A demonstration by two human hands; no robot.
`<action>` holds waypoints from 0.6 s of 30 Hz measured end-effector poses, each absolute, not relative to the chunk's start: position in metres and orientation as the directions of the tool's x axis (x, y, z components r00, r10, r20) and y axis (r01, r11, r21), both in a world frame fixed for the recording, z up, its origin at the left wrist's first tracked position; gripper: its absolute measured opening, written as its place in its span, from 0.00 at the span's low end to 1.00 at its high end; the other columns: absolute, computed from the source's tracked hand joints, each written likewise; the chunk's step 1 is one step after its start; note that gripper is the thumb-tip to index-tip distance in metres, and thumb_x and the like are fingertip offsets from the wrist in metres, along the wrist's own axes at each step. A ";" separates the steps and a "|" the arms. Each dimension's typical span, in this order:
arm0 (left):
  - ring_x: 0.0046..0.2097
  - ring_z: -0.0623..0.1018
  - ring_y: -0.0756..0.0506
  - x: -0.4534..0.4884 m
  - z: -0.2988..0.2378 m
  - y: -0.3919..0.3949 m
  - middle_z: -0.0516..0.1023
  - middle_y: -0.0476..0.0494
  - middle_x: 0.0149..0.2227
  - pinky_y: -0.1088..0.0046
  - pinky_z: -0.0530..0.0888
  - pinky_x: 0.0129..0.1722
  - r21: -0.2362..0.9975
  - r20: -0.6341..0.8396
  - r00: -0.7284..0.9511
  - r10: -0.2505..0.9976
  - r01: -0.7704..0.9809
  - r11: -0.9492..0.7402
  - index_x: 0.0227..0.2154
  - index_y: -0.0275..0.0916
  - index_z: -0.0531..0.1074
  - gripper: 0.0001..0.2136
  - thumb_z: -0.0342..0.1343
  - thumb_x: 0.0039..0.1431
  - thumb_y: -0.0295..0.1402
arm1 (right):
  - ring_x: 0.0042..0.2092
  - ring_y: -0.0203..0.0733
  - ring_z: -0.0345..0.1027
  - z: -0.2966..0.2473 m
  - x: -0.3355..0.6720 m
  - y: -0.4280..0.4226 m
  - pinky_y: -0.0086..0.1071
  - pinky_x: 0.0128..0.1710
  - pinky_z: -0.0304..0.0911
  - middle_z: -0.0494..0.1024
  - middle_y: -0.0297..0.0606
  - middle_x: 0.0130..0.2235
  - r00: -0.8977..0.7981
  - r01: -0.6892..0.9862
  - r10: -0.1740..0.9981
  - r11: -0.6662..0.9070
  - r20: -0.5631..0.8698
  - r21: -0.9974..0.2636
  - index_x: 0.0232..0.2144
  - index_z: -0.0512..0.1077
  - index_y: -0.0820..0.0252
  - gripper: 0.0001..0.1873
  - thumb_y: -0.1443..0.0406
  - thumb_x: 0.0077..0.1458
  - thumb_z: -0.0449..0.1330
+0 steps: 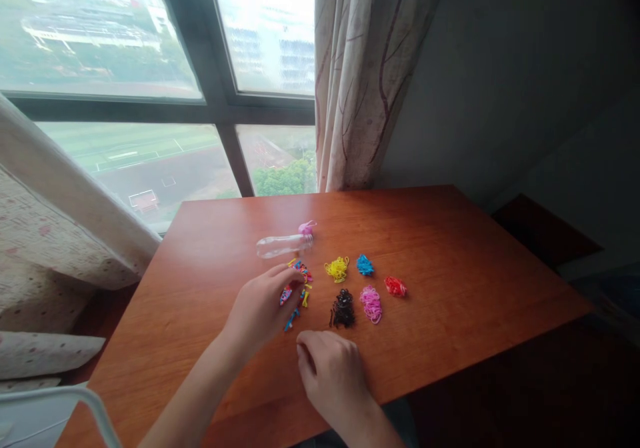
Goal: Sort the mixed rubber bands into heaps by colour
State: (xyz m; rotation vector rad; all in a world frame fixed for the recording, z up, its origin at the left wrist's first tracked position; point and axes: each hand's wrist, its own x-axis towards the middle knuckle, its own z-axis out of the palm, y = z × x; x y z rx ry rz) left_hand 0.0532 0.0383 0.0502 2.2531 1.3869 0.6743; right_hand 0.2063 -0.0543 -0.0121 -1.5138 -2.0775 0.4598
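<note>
My left hand is over a mixed pile of small colourful elastic bands, its fingers bent together at the pile's edge and hiding part of it. Whether a band is between those fingertips cannot be made out. Closer to the front edge, my right hand rests low over the table with its fingers curled in; whatever they may hold is hidden. Sorted heaps lie just beyond it: black bands, pink bands, yellow bands, blue bands and red bands.
Behind the mixed pile, a clear plastic bottle-like container lies on its side by a pink item. The wooden table stands against a window with curtains. A pale curved rail is at lower left.
</note>
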 end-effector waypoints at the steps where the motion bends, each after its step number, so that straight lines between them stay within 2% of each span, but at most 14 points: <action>1: 0.34 0.76 0.49 0.057 0.052 0.044 0.78 0.47 0.37 0.76 0.68 0.33 0.559 0.184 0.403 0.896 0.707 -0.433 0.36 0.41 0.74 0.06 0.52 0.61 0.29 | 0.32 0.38 0.70 -0.012 0.206 -0.054 0.31 0.31 0.48 0.77 0.31 0.30 -0.238 0.769 0.947 0.319 0.215 -0.554 0.34 0.69 0.54 0.08 0.71 0.58 0.53; 6: 0.35 0.77 0.47 0.085 0.056 0.066 0.79 0.47 0.34 0.75 0.68 0.33 0.440 0.174 0.471 0.865 0.748 -0.496 0.33 0.42 0.75 0.07 0.52 0.61 0.29 | 0.32 0.37 0.70 -0.010 0.206 -0.055 0.30 0.31 0.49 0.76 0.31 0.29 -0.243 0.783 0.947 0.318 0.209 -0.534 0.32 0.69 0.55 0.07 0.72 0.58 0.54; 13: 0.34 0.78 0.46 0.116 0.041 0.086 0.80 0.46 0.35 0.74 0.67 0.30 0.387 0.147 0.445 0.883 0.796 -0.465 0.34 0.43 0.78 0.07 0.53 0.60 0.31 | 0.33 0.38 0.71 -0.009 0.206 -0.054 0.30 0.32 0.52 0.77 0.31 0.30 -0.245 0.784 0.949 0.315 0.200 -0.535 0.33 0.70 0.55 0.09 0.73 0.57 0.54; 18: 0.34 0.79 0.44 0.104 0.045 0.081 0.80 0.44 0.38 0.73 0.67 0.30 0.348 0.136 0.437 0.889 0.819 -0.456 0.39 0.43 0.77 0.08 0.53 0.61 0.34 | 0.33 0.38 0.71 -0.010 0.206 -0.055 0.30 0.32 0.52 0.77 0.31 0.31 -0.245 0.774 0.949 0.313 0.196 -0.550 0.33 0.71 0.55 0.08 0.72 0.57 0.54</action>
